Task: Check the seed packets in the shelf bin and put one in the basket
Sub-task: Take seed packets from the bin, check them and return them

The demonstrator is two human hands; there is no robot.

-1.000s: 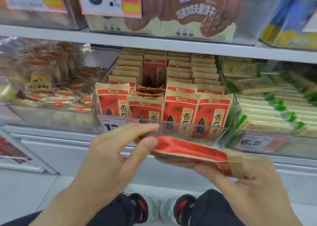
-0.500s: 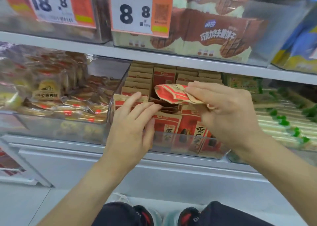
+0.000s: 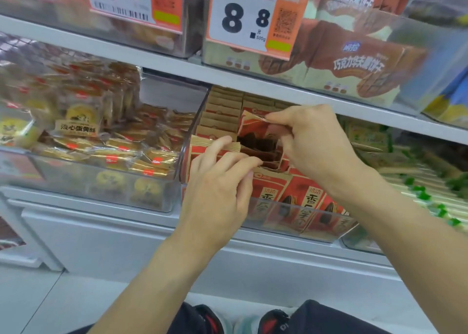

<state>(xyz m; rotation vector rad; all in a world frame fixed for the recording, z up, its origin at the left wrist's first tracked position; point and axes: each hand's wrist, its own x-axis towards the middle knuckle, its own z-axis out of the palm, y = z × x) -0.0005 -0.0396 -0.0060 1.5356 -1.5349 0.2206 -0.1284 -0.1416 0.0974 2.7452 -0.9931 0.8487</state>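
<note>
Checking step. Right hand (image 3: 311,143) pinches a red-and-tan paper seed packet (image 3: 253,128) over the clear plastic shelf bin (image 3: 298,222); left hand (image 3: 217,181), fingers loosely curled, parts front packets. Next: choose one; basket unseen.

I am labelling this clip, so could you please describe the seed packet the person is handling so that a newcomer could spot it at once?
Find the white price tag reading 8.8 on the upper shelf; directly below it sits a clear bin of red seed packets. The packet in question is the one pinched at its top edge by the right hand, tilted above the rows, while its neighbours stand upright in the bin.
</note>
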